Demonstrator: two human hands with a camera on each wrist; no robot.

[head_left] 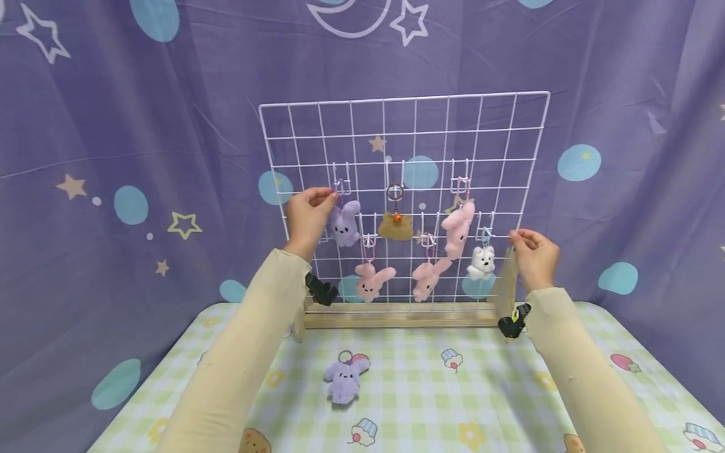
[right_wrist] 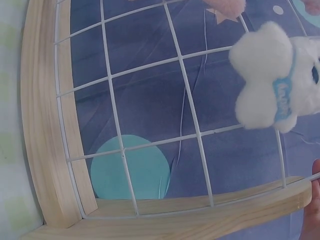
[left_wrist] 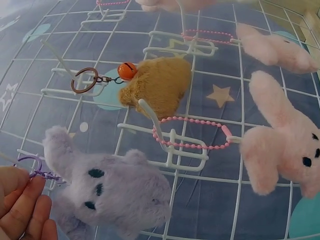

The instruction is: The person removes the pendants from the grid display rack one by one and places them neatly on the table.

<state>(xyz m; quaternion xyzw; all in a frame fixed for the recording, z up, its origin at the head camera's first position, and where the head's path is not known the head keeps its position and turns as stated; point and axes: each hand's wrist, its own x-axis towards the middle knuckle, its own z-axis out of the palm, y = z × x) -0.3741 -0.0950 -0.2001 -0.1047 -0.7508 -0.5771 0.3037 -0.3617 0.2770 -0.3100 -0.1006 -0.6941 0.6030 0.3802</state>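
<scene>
My left hand (head_left: 308, 217) pinches the purple chain of a lilac plush bunny keychain (head_left: 344, 228) at a hook on the white wire grid (head_left: 404, 99). In the left wrist view its fingertips (left_wrist: 35, 192) are on the chain, and the purple ring (left_wrist: 31, 164) shows just above them. The lilac bunny (left_wrist: 117, 187) dangles beside them. My right hand (head_left: 535, 257) grips the grid's right edge, above the wooden side support (head_left: 506, 280). Closest to it hangs a white plush bear keychain (head_left: 482, 262). In the right wrist view that hand (right_wrist: 311, 210) is mostly cut off.
Three pink plush bunnies, including one lower left (head_left: 370, 283), and a brown plush keychain (head_left: 396, 226) with an orange bell hang on hooks. A second lilac bunny (head_left: 344, 382) lies on the checked tablecloth (head_left: 419, 402). The grid stands in a wooden base (head_left: 396, 318) before a purple curtain (head_left: 187, 126).
</scene>
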